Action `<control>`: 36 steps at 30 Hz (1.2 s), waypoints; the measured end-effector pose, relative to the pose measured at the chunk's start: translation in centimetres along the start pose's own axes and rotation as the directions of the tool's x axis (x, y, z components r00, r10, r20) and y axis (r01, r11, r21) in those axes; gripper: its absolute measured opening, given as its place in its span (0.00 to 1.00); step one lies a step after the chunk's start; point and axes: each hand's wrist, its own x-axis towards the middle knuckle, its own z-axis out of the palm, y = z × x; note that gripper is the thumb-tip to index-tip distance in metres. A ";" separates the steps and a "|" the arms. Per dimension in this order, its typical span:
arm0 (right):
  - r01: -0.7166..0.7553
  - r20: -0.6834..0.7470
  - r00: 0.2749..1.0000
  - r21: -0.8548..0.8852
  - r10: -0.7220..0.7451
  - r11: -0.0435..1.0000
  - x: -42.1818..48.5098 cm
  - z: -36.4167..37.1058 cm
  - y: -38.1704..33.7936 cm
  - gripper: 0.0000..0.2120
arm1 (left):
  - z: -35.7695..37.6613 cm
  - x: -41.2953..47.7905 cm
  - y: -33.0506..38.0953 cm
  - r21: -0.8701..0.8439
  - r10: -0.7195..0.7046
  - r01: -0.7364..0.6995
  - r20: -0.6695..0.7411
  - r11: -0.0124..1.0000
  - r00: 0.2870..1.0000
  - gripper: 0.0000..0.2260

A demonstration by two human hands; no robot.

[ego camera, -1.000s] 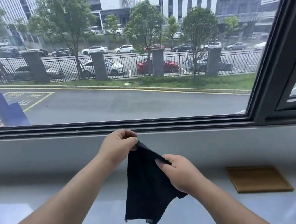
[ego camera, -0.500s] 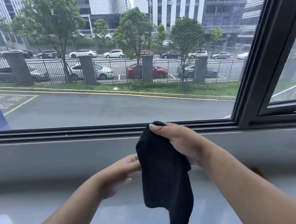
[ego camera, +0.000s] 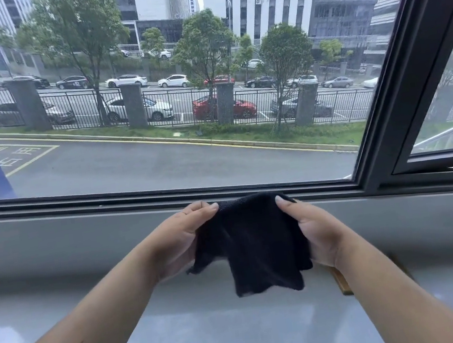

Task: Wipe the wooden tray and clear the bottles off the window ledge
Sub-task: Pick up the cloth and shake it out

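One cloth (ego camera: 255, 243) now spread between two hands

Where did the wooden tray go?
The wooden tray lies on the ledge, lower right, mostly hidden behind the right hand and its forearm.

Soft, even daylight comes in through the window (ego camera: 149, 94) beyond the fingers (ego camera: 207, 208), bright but overcast — no hard shadows. The pale ledge (ego camera: 214, 334) below the fingers carries a dull sheen, with whiter glare patches far left and right. The cloth (ego camera: 253, 243) between the fingers reads nearly black, little weave visible. Frame lines bow and lean toward the edges — wide-angle distortion. Focus is fairly sharp throughout.
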 end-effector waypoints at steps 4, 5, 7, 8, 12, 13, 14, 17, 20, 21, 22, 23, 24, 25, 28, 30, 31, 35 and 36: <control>-0.019 -0.144 0.990 -0.102 0.004 0.995 0.9 -0.4 4.8 0.22 | 1.6 0.8 1.2 -0.006 -0.020 0.020 -0.042 1.000 0.999 0.16; -0.043 -0.200 0.980 -0.164 0.009 0.985 0.9 -0.1 5.9 0.24 | 2.1 1.0 1.4 -0.005 -0.040 0.040 -0.063 0.999 0.997 0.20; -0.101 -0.265 0.963 -0.207 0.044 0.973 0.6 0.7 8.1 0.32 | 2.9 1.2 1.9 -0.018 -0.079 0.078 -0.096 0.997 0.992 0.23; -0.129 -0.259 0.962 -0.173 0.081 0.976 0.4 1.0 9.3 0.36 | 3.1 1.4 2.2 -0.037 -0.099 0.096 -0.103 0.995 0.990 0.23; -0.178 -0.121 0.978 -0.070 0.169 0.982 -0.3 2.7 12.3 0.52 | 3.6 1.7 3.1 -0.132 -0.107 0.095 -0.089 0.987 0.990 0.22; -0.176 -0.083 0.981 -0.020 0.174 0.984 -0.3 3.0 12.4 0.55 | 3.6 1.8 3.2 -0.146 -0.102 0.089 -0.089 0.985 0.991 0.21; -0.164 -0.044 0.985 0.040 0.166 0.986 -0.2 3.2 12.2 0.56 | 3.6 1.8 3.2 -0.157 -0.099 0.084 -0.088 0.984 0.991 0.21; -0.090 0.049 0.996 0.254 0.080 0.963 0.3 3.1 10.9 0.51 | 3.3 1.8 3.0 -0.178 -0.098 0.084 -0.071 0.980 0.993 0.22; -0.046 0.103 0.995 0.434 0.001 0.900 0.9 2.3 10.0 0.41 | 2.7 1.6 2.9 -0.196 -0.087 0.077 -0.040 0.978 0.995 0.23; -0.050 0.131 0.991 0.458 -0.012 0.888 0.9 2.1 9.8 0.38 | 2.5 1.6 2.9 -0.198 -0.080 0.073 -0.032 0.978 0.996 0.23; -0.064 0.156 0.988 0.460 -0.010 0.886 0.9 2.0 9.8 0.35 | 2.2 1.5 3.0 -0.198 -0.074 0.067 -0.028 0.978 0.997 0.23; -0.074 0.162 0.987 0.454 -0.001 0.888 0.9 1.8 9.7 0.33 | 2.0 1.5 3.0 -0.198 -0.071 0.063 -0.034 0.978 0.997 0.23; -0.075 0.155 0.988 0.449 0.005 0.891 0.9 1.7 9.6 0.31 | 1.7 1.5 3.1 -0.191 -0.071 0.060 -0.048 0.980 0.996 0.22; -0.066 0.137 0.991 0.437 0.006 0.897 0.9 1.6 9.5 0.30 | 1.4 1.5 3.1 -0.175 -0.074 0.061 -0.066 0.983 0.995 0.21; -0.033 0.034 0.999 0.334 0.023 0.942 0.8 1.2 8.5 0.26 | -0.1 1.0 2.8 -0.064 -0.091 0.084 -0.122 0.994 0.988 0.17; 0.002 -0.048 0.999 0.294 0.012 0.956 0.9 0.9 7.4 0.20 | -1.5 0.7 1.8 -0.005 -0.101 0.102 -0.167 0.995 0.981 0.15; 0.012 -0.083 0.996 0.285 0.013 0.958 1.0 0.6 7.0 0.20 | -2.1 0.7 1.1 0.008 -0.106 0.110 -0.201 0.994 0.974 0.13; -0.037 -0.090 0.995 0.144 0.051 0.989 1.0 -0.1 5.4 0.19 | -3.7 0.8 -2.7 0.012 -0.179 0.206 -0.449 0.978 0.875 0.07; -0.066 -0.095 0.993 0.099 0.076 0.993 1.0 -0.3 5.1 0.19 | -4.2 0.9 -3.5 0.004 -0.204 0.235 -0.479 0.972 0.854 0.08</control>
